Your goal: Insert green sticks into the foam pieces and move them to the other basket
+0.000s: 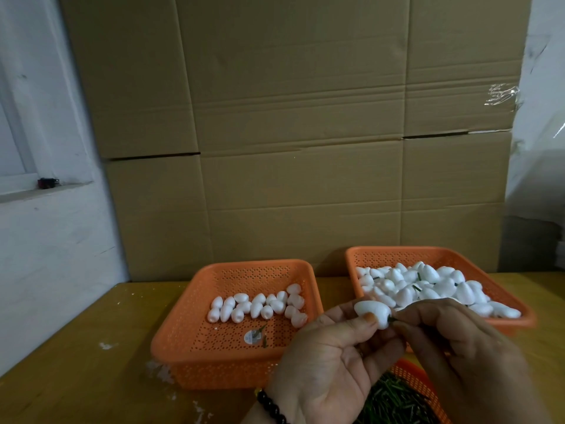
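Head view is showing a yellow table [91, 347] backing onto cardboard boxes [290, 117] at twelve o'clock, the left hand [330, 356] pinching a foam piece [371, 313] while the right hand [458, 347] is pinching a green stick [392, 318].

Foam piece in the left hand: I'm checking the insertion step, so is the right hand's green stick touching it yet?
Touching. The head view shows the green stick, pinched by the right hand, meeting the end of the foam piece held by the left hand.
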`<state>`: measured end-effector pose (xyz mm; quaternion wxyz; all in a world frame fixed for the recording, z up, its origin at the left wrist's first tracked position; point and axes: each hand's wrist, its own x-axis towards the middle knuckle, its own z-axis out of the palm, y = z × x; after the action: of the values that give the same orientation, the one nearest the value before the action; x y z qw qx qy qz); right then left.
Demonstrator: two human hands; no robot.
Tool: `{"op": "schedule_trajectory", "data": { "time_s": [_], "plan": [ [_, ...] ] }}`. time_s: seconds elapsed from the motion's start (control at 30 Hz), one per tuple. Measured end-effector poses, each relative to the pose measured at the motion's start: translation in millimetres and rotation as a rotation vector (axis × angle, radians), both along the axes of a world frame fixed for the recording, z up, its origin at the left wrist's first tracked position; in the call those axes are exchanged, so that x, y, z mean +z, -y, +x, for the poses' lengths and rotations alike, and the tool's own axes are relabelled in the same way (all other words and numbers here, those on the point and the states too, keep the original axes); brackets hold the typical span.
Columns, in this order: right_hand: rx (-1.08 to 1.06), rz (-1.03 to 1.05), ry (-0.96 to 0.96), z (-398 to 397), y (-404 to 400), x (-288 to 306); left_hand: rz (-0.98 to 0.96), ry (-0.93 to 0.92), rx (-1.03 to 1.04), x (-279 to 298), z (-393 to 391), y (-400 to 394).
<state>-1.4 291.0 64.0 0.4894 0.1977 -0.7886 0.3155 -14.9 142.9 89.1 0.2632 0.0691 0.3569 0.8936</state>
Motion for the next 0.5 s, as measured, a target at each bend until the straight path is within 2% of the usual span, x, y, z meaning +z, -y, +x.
{"op": "schedule_trajectory", "data": {
  "time_s": [0.5],
  "plan": [
    [0.006, -0.009, 0.009, 0.0, -2.0, -4.4, -0.007, 0.004, 0.006, -1.5, 0.8, -1.9]
  ]
}}
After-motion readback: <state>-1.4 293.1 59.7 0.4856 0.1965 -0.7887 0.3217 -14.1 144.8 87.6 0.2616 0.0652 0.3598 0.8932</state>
